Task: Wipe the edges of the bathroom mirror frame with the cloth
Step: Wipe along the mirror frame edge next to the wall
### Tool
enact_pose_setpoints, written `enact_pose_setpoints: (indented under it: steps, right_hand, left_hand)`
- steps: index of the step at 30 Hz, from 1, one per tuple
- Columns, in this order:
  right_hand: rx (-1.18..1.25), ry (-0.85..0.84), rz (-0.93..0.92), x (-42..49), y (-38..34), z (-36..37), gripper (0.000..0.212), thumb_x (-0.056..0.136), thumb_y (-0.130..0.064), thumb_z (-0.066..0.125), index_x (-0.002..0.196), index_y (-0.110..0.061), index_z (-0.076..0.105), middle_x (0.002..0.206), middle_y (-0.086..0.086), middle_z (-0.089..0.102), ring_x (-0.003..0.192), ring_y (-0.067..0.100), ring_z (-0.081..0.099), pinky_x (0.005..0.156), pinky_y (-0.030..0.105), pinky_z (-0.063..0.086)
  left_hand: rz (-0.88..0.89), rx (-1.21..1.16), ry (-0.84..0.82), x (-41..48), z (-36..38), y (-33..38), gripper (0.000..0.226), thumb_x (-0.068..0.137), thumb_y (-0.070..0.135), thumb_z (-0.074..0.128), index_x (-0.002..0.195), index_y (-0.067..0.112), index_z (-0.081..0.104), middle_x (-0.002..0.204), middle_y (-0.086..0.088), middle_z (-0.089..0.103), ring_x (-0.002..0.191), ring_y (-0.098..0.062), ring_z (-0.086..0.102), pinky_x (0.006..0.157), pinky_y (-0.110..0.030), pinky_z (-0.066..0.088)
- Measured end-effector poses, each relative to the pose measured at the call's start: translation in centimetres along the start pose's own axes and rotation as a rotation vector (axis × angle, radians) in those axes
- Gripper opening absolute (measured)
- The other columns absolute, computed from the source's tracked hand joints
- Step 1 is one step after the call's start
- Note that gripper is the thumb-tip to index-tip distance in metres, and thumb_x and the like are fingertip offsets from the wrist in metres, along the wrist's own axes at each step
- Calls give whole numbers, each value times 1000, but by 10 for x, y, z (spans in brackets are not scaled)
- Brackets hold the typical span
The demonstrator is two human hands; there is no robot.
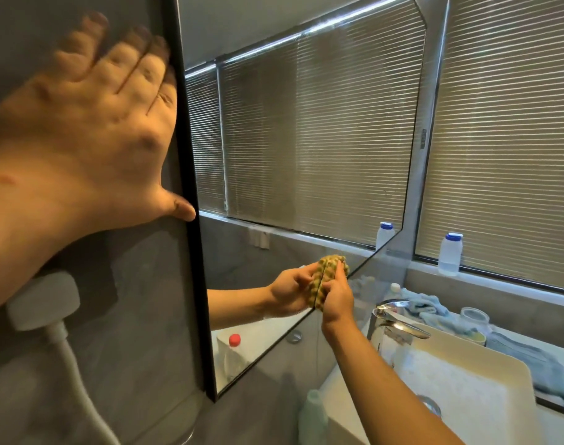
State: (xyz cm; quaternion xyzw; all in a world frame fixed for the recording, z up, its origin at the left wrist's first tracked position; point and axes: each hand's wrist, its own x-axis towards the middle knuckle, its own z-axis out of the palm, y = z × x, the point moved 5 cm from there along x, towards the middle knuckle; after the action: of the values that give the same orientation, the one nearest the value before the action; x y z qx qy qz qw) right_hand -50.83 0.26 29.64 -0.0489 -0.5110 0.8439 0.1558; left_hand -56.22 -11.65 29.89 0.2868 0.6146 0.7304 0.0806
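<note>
The mirror has a thin black frame point(190, 187) down its left side and along its slanting bottom edge. My left hand point(97, 123) lies flat on the grey wall beside the left frame edge, fingers straight, thumb touching the frame. My right hand point(337, 297) grips a yellow-green textured cloth point(333, 268) and presses it against the bottom edge of the mirror. The glass reflects that hand and the cloth.
A white basin point(467, 380) with a chrome tap point(393, 319) stands below right. Blue cloths point(435, 308), a jar and a white bottle point(450, 253) sit by the blinded window. A white shower head point(43, 303) with its hose hangs at lower left.
</note>
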Motion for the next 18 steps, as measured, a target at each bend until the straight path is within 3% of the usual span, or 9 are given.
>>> enact_pose_setpoints:
  steps: [1, 2, 4, 7, 9, 11, 14, 16, 18]
  right_hand:
    - [-34, -13, -20, -10, 3, 3, 62, 98, 3, 29, 152, -25, 34, 145, 4, 51, 128, 23, 54, 109, 49, 44]
    - [-51, -52, -35, -22, 5, 9, 65, 97, 5, 29, 154, -27, 28, 152, 2, 43, 134, 23, 49, 112, 48, 40]
    - [-122, -118, -72, -51, 9, 18, 69, 98, 6, 29, 156, -29, 20, 159, -6, 29, 140, 19, 40, 114, 43, 39]
    - [-284, -251, -100, -87, 16, 19, 73, 97, 7, 33, 156, -31, 13, 159, -16, 15, 140, 10, 34, 105, 23, 44]
    - [-371, -302, -125, -90, 12, 17, 73, 97, 8, 34, 156, -28, 13, 161, -17, 8, 144, 9, 28, 107, 18, 36]
    - [-430, -316, -159, -75, 6, 11, 71, 98, 7, 33, 157, -27, 12, 160, -15, 12, 141, 10, 31, 104, 16, 35]
    - [-462, -215, -129, -40, 5, 2, 69, 99, 2, 33, 157, -29, 14, 153, -9, 32, 124, 10, 45, 105, 31, 46]
    - [-463, -169, -130, -31, 12, 0, 69, 97, -1, 34, 156, -30, 15, 159, -3, 29, 135, 17, 42, 113, 44, 39]
    - [-498, -166, -150, -38, 21, 2, 70, 94, -7, 36, 156, -30, 15, 162, -1, 25, 143, 20, 35, 116, 46, 35]
  left_hand:
    - [19, 21, -8, -19, 22, 21, 66, 84, -1, 26, 147, 10, 40, 157, -18, 28, 143, -33, 30, 121, -51, 13]
    - [-93, 3, -72, -24, 27, 20, 66, 85, -1, 27, 149, 10, 36, 157, -16, 28, 144, -35, 27, 120, -53, 11]
    - [-129, -97, -71, -41, 15, 14, 68, 86, 3, 37, 152, 12, 28, 159, -14, 25, 145, -38, 21, 117, -55, 16]
    - [-215, -175, -221, -62, 0, 1, 68, 85, 7, 51, 150, 17, 35, 151, -13, 39, 132, -36, 44, 104, -46, 40]
    - [-237, -146, -315, -57, 0, -3, 67, 83, 11, 63, 146, 22, 43, 142, -13, 51, 120, -30, 57, 98, -44, 45]
    - [-211, -66, -329, -47, 2, 3, 66, 86, 11, 61, 147, 25, 42, 142, -8, 53, 121, -26, 57, 100, -41, 47]
    - [-228, 9, -321, -35, 18, 7, 64, 86, 12, 63, 145, 19, 38, 139, -6, 56, 122, -22, 58, 99, -36, 48]
    - [-271, 36, -305, -33, 23, 2, 58, 88, 8, 57, 142, 18, 41, 138, -7, 56, 121, -22, 58, 99, -35, 48]
    - [-263, 13, -280, -36, 16, -6, 58, 89, 11, 60, 144, 17, 42, 143, -11, 51, 125, -27, 53, 105, -40, 43]
